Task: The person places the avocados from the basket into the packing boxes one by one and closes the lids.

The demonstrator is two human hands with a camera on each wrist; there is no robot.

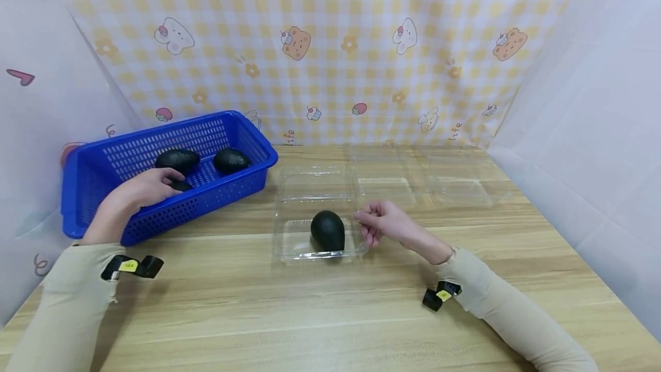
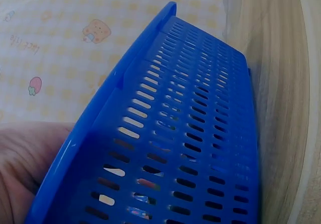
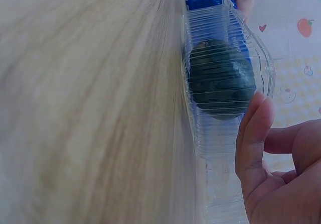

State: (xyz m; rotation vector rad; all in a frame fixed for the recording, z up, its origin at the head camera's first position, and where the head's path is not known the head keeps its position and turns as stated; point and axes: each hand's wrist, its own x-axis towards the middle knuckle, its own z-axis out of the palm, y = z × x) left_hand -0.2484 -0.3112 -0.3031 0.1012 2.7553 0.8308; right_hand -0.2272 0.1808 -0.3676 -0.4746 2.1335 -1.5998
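In the head view my left hand [image 1: 150, 185] reaches over the near side of a blue plastic basket [image 1: 193, 208], its fingers round a dark avocado [image 1: 181, 185] that they partly hide. Two more avocados lie in the basket, one [image 1: 177, 159] behind the hand and another [image 1: 231, 161] farther right. A single avocado [image 1: 327, 230] sits inside a clear hinged plastic box [image 1: 296, 240], whose lid [image 1: 317, 182] is folded back. Beside the box's right wall is my right hand [image 1: 384, 223], fingers loosely bent, a fingertip [image 3: 261, 103] at the rim with nothing gripped.
Behind and to the right, more clear plastic boxes [image 1: 384, 185] [image 1: 459, 188] stand open on the wooden table [image 1: 248, 309]. A yellow checked curtain [image 1: 330, 73] hangs along the table's back edge, and white cloth [image 1: 583, 90] closes off the sides.
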